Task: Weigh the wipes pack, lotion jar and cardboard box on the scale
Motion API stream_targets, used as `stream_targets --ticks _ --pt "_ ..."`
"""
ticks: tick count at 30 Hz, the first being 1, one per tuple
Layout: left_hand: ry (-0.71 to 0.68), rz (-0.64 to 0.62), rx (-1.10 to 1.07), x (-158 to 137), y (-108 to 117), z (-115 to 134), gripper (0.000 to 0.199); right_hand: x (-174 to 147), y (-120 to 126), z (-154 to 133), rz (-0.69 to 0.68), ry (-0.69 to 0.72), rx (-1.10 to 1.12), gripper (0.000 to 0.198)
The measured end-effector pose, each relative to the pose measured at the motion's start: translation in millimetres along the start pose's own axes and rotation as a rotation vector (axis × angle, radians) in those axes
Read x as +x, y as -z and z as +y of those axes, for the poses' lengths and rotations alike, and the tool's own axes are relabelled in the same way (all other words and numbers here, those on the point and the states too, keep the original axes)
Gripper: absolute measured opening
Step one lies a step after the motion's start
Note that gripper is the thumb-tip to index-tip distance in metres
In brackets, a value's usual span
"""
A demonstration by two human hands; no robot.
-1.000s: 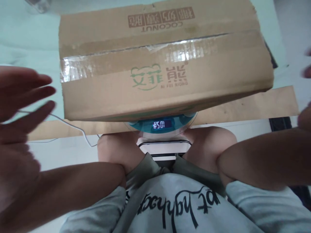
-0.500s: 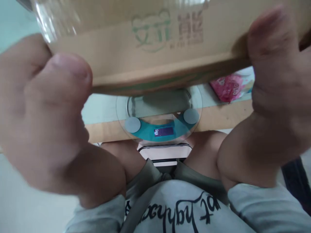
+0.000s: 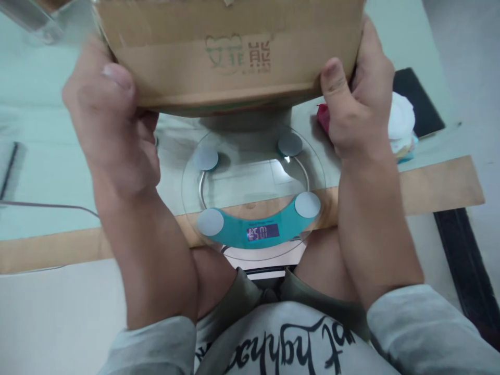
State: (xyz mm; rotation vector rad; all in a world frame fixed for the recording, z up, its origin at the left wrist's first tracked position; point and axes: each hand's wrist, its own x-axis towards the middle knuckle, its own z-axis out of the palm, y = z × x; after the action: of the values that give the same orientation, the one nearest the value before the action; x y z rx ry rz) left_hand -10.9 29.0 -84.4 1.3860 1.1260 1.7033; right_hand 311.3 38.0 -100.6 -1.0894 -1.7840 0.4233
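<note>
A brown cardboard box (image 3: 167,67), with green and red printing on its near side, is held up between both hands at the top of the view. My left hand (image 3: 113,109) grips its left end, thumb on the near face. On the right end, my right hand (image 3: 359,99) does the same, its other fingers partly hidden behind the box. Below and apart from the box lies a round glass bathroom scale (image 3: 258,179), with a teal band, silver discs and a lit display (image 3: 262,232). The box's upper part is cut off by the frame.
The pale green tabletop (image 3: 47,156) has a brown strip (image 3: 437,182) along its near edge. Right of the scale are a pink packet (image 3: 323,117), a white round item (image 3: 401,115) and a black flat object (image 3: 420,101). A cable (image 3: 50,204) lies at left.
Both hands have carried the box away from the camera, towards the table's far side. More of the scale shows, and its display now has larger digits.
</note>
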Motion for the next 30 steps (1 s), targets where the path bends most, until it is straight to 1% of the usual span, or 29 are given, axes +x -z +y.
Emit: stream_targets --ticks 2,4,6,8,10,12,13,14,15,17,18,19,20,21,23,24,25,26,27,30 --pt "-0.001 0.026 -0.011 0.4 -7.0 -12.7 0.046 5.3 -1.5 15.7 0.027 -0.023 0.043 0.102" --pt "0.002 0.048 -0.029 3.8 -13.5 -25.6 0.048 8.4 -5.4 27.4 0.076 -0.091 0.079 0.097" --pt "0.042 0.038 -0.05 10.7 -14.1 -39.9 0.05 8.5 -13.0 34.4 0.108 -0.167 0.128 0.089" --pt "0.137 -0.042 -0.102 18.9 -8.2 -55.2 0.052 6.4 -23.4 37.6 0.088 -0.211 0.172 0.082" --pt "0.235 -0.123 -0.167 24.8 -0.8 -68.2 0.061 3.5 -33.4 37.9 0.049 -0.221 0.205 0.079" --pt "0.281 -0.132 -0.208 25.9 2.5 -74.4 0.073 0.9 -37.9 34.3 0.043 -0.209 0.205 0.08" --pt "0.273 -0.097 -0.211 24.4 1.5 -73.8 0.075 -0.3 -36.5 30.1 0.058 -0.204 0.197 0.079" --pt "0.238 -0.039 -0.206 22.0 -1.1 -70.9 0.073 -1.5 -32.3 23.8 0.08 -0.199 0.19 0.076" --pt "0.187 0.027 -0.198 19.0 -4.9 -66.0 0.064 -2.7 -25.1 15.1 0.116 -0.191 0.158 0.07" --pt "0.052 0.17 -0.182 13.0 -13.6 -53.4 0.033 -5.4 -4.1 -8.0 0.211 -0.192 0.007 0.053" --pt "-0.007 0.225 -0.176 10.8 -17.3 -47.3 0.017 -6.8 7.9 -20.9 0.277 -0.198 -0.17 0.046" --pt "-0.051 0.263 -0.175 9.2 -20.1 -42.3 0.006 -8.3 19.5 -33.4 0.316 -0.256 -0.34 0.045" --pt "-0.069 0.274 -0.176 8.3 -21.7 -38.6 0.009 -9.6 29.7 -44.1 0.32 -0.364 -0.487 0.049" --pt "-0.073 0.273 -0.178 7.8 -22.4 -36.2 0.015 -10.7 37.6 -52.1 0.302 -0.525 -0.615 0.059" --pt "-0.067 0.265 -0.182 7.1 -21.8 -34.7 0.023 -12.3 45.7 -58.3 0.191 -0.871 -0.718 0.086" --pt "-0.063 0.26 -0.185 6.4 -21.3 -34.8 0.026 -13.0 46.1 -56.6 0.118 -1.007 -0.731 0.098" --pt "-0.06 0.254 -0.189 5.1 -21.2 -35.0 0.03 -13.7 44.8 -52.8 0.057 -1.094 -0.734 0.106" --pt "-0.059 0.248 -0.192 3.2 -21.6 -35.1 0.033 -14.6 42.3 -47.6 0.01 -1.125 -0.742 0.109" --pt "-0.061 0.246 -0.195 0.8 -22.4 -35.0 0.036 -15.6 39.3 -42.3 -0.021 -1.12 -0.755 0.109" --pt "-0.052 0.245 -0.2 -8.5 -26.1 -33.9 0.04 -18.3 32.9 -33.2 -0.017 -1.091 -0.794 0.109"
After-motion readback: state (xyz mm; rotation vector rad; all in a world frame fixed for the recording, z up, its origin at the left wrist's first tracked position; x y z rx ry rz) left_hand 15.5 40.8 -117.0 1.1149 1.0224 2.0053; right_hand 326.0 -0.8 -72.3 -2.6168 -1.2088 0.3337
